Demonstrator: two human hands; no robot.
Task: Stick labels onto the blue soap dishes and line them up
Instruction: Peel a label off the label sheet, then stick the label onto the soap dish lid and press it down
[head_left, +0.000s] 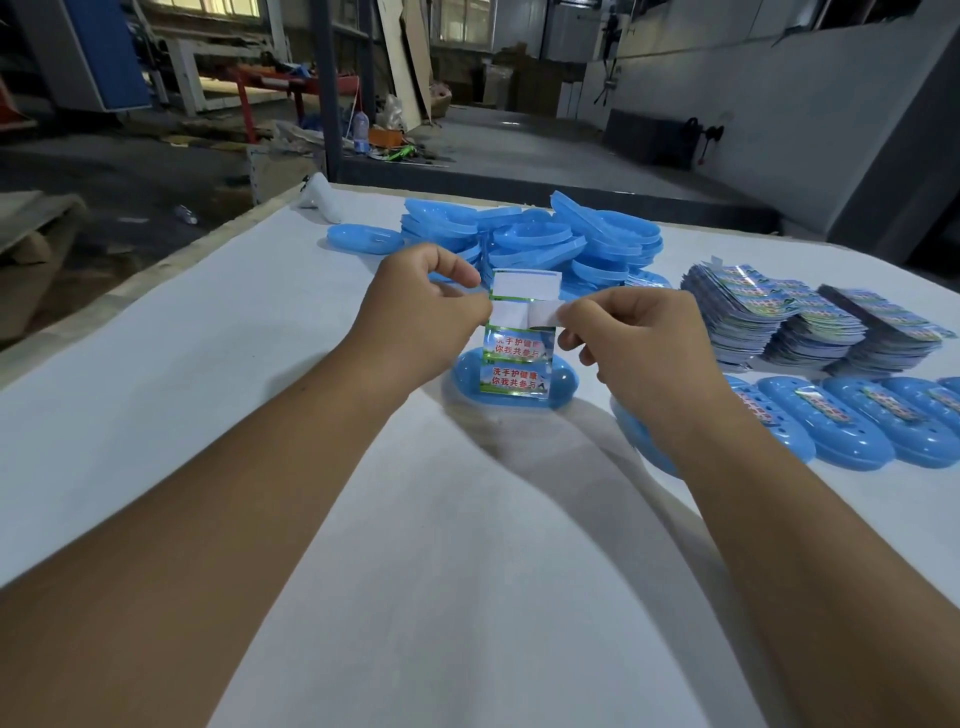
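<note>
Peeling a label from its backing is the step in hand, judging by the pose: at the centre of the frame, the left hand (421, 317) pinches the left side of a label strip (517, 332) held upright, while the right hand (631, 338) pinches a white curl of paper at the strip's right edge. Both hands are closed on the strip, close together, with bare forearms reaching in from the bottom corners. The strip shows two printed labels with red Chinese characters on its lower part and white blank patches above. Directly behind and below it, one blue soap dish (467, 376) lies on the white counter (208, 364), its top appearing unlabelled; it seems the likely target. Along the right edge of the frame a row of labelled dishes (852, 426) lies side by side, and just above them sit fanned stacks of label sheets (779, 317). Further back, at upper centre, a loose pile of blue dishes (545, 239) waits, with a single dish (363, 240) lying apart to its left. The next move probably calls for freeing the sticker cleanly without creasing it, then pressing it flat and centred on the dish before sliding that dish into the row at the right.
</note>
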